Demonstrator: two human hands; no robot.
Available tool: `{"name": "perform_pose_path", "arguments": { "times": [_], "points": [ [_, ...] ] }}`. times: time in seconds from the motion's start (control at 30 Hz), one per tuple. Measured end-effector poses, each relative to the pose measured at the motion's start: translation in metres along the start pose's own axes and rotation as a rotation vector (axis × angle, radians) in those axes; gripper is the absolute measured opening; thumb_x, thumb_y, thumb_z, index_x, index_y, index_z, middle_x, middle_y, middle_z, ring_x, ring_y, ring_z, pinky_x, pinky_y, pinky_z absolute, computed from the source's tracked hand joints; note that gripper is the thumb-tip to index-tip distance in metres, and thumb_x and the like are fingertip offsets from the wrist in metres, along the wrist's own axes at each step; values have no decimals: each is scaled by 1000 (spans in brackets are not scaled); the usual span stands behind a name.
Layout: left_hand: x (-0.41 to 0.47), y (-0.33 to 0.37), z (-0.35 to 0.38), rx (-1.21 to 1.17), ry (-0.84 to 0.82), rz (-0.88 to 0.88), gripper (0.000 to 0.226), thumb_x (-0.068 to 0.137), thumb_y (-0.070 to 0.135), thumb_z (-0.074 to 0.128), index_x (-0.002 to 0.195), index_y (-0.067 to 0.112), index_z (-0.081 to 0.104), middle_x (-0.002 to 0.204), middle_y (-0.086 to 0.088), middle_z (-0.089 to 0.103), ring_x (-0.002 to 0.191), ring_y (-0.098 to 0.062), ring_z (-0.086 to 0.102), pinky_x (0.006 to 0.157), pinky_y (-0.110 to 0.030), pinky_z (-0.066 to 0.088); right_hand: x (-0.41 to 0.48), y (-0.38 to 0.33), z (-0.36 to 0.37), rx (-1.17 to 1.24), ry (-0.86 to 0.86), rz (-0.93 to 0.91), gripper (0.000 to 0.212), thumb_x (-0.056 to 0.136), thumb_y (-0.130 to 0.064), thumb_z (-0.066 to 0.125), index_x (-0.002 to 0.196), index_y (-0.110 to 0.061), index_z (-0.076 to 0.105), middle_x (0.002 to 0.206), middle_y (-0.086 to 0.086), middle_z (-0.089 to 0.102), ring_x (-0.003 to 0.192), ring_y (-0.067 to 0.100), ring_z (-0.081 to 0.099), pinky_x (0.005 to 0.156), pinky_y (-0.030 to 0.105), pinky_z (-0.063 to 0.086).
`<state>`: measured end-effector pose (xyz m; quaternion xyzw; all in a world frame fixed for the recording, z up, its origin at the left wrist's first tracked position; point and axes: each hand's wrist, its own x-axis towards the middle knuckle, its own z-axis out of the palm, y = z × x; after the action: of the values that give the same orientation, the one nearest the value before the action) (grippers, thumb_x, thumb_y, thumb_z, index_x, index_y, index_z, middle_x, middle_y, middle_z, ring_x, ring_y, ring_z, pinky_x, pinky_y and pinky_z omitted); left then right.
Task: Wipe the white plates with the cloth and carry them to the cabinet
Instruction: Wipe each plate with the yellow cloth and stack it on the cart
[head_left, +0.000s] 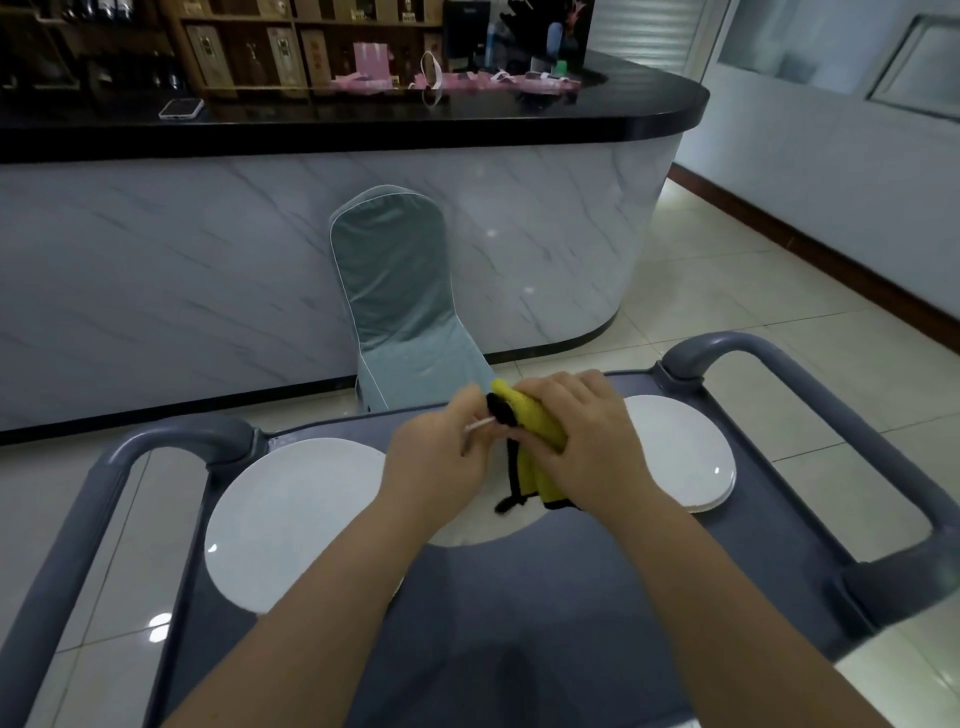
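I observe the work under way at a grey cart (571, 597), with wiping in progress and no carrying begun, as far as the view shows. The left hand (436, 462) is closed, its fingers pinching a thin white edge that I take to be the rim of the middle plate (467, 532), whose lower portion shows beneath both wrists, above the centre of the cart top. The right hand (582, 441) is curled over the yellow, black-trimmed cloth (537, 436) and grips it against that plate; a corner of the cloth hangs below the palm. The left plate (291, 519) lies flat near the left edge of the cart top, apart from both hands. The right stack (680, 457), showing at least two rims, rests near the far right corner, just beside the right hand. I cannot tell which of these resting plates are already wiped. My judgement: one plate is in hand, the rest remain on the cart, and every plate remains to be carried. No cabinet is identifiable; a covered chair (395, 270) and a dark-topped counter (363, 124) stand beyond the far edge.
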<state>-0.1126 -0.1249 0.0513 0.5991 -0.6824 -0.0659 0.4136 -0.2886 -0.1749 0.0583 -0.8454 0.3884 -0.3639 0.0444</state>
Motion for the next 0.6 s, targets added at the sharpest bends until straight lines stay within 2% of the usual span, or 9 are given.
{"name": "perform_pose_path", "arguments": {
  "times": [0.07, 0.13, 0.2, 0.27, 0.33, 0.4, 0.5, 0.57, 0.6],
  "points": [
    [0, -4, -2, -39, 6, -67, 18, 91, 31, 63, 80, 28, 50, 53, 6, 45, 54, -15, 49, 46, -26, 30, -4, 5, -7, 100, -27, 105, 34, 87, -45, 64, 116, -27, 62, 105, -10, 64, 95, 15, 53, 83, 30, 43],
    [-2, -12, -8, -260, 93, -189, 24, 91, 36, 62, 73, 29, 47, 57, 8, 51, 53, -8, 46, 46, -19, 31, -12, 22, -18, 269, -33, 330, 30, 87, -41, 67, 114, -32, 60, 101, -13, 64, 96, 13, 57, 84, 31, 47],
    [-5, -12, -8, -357, 146, -220, 26, 90, 40, 58, 70, 29, 44, 57, 10, 51, 51, -5, 43, 46, -17, 31, -17, 27, -22, 242, -8, 389, 29, 86, -39, 68, 113, -31, 61, 98, -11, 64, 95, 15, 57, 84, 35, 48],
    [-8, -4, -3, -227, 102, -110, 20, 89, 39, 55, 76, 28, 45, 57, 7, 51, 53, -11, 46, 47, -24, 34, -8, 10, -17, 121, 24, 265, 30, 85, -38, 70, 111, -26, 63, 100, -7, 65, 94, 19, 54, 83, 40, 47],
    [-8, -1, 2, -79, 72, 12, 10, 88, 33, 58, 86, 29, 49, 57, 6, 53, 54, -15, 48, 49, -30, 37, -1, -9, -7, -28, 22, 58, 34, 82, -44, 68, 108, -21, 66, 100, -4, 66, 90, 21, 52, 78, 38, 45],
    [-6, -5, 0, -111, 91, -15, 10, 87, 34, 60, 85, 30, 51, 58, 6, 54, 55, -14, 49, 50, -32, 39, 4, -14, -6, -16, 12, 58, 39, 82, -51, 64, 109, -24, 66, 102, -9, 65, 91, 16, 50, 79, 33, 43],
    [-12, -16, -9, -492, 241, -240, 21, 87, 41, 62, 74, 27, 54, 58, 8, 55, 52, -6, 48, 46, -24, 38, -3, 4, -21, 354, 11, 408, 30, 79, -46, 72, 106, -41, 61, 97, -22, 64, 91, 1, 56, 78, 24, 45],
    [-22, -17, -4, -656, 371, -388, 18, 88, 42, 60, 75, 30, 56, 59, 10, 57, 53, -4, 49, 48, -19, 40, -13, 17, -24, 585, -2, 647, 30, 76, -43, 78, 102, -42, 62, 94, -20, 67, 88, -1, 62, 72, 23, 48],
    [-28, -15, 2, -674, 392, -449, 16, 88, 43, 58, 77, 33, 57, 61, 11, 58, 55, -3, 50, 50, -19, 42, -19, 20, -22, 621, -7, 720, 30, 75, -41, 79, 100, -40, 62, 93, -16, 68, 87, 2, 64, 69, 23, 49]
  ]
}}
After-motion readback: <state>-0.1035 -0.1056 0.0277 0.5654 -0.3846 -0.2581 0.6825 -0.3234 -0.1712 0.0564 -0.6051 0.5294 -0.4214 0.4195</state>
